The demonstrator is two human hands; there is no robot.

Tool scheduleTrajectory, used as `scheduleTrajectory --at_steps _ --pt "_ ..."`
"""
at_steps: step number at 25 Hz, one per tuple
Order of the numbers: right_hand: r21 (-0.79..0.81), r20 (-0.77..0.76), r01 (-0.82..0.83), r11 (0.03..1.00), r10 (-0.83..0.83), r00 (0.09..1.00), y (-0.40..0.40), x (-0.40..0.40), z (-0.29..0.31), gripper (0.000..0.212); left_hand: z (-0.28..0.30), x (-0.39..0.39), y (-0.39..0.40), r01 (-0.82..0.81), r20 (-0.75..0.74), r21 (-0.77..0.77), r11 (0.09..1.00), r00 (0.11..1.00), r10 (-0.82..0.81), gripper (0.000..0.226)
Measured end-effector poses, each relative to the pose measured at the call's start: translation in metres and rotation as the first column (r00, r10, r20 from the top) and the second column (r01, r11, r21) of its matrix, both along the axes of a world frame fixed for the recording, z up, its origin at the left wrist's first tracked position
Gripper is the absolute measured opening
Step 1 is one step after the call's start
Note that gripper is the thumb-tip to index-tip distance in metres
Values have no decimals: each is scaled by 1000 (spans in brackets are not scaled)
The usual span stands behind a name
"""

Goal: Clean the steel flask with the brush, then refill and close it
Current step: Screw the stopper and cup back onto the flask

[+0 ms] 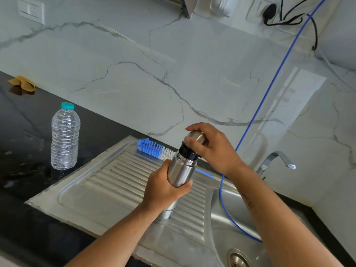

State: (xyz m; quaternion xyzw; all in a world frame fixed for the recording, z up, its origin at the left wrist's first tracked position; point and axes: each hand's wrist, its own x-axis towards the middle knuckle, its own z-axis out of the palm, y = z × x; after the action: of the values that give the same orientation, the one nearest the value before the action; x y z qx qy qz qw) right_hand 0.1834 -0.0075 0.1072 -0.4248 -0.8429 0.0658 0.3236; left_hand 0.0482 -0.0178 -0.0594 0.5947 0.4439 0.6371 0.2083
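Observation:
The steel flask (180, 170) stands tilted on the ribbed drainboard (119, 182), its top leaning right. My left hand (163, 187) grips its body around the middle. My right hand (210, 145) grips the steel cap (198, 136), which sits at the flask's black neck. Behind the flask lies the bottle brush (154, 148), blue and white bristles on the drainboard's far edge, its blue handle partly hidden by the flask and my right hand.
A clear plastic water bottle (65, 137) with a teal cap stands on the black counter at left. The sink basin (237, 228) with its drain lies at lower right, a blue hose (248, 128) runs into it, and a steel tap (277, 160) stands behind. A yellow cloth (23, 83) lies far left.

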Motion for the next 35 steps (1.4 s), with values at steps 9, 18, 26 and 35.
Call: scheduleTrajectory --at_steps 9,18,26,35 --pt "-14 414 -31 999 34 910 4 -12 6 38 -3 2 3 34 10 7 999 999 -34 54" --pt "-37 510 142 989 -104 854 4 -29 14 41 -3 1 4 67 35 -18 998 997 -66 55" --pt "-366 431 -9 930 178 885 4 -20 34 49 -4 -2 5 113 42 -14 993 993 -112 48" --pt "-183 601 504 844 -310 737 -8 -55 24 72 -4 0 4 117 44 -33 993 992 -115 51"
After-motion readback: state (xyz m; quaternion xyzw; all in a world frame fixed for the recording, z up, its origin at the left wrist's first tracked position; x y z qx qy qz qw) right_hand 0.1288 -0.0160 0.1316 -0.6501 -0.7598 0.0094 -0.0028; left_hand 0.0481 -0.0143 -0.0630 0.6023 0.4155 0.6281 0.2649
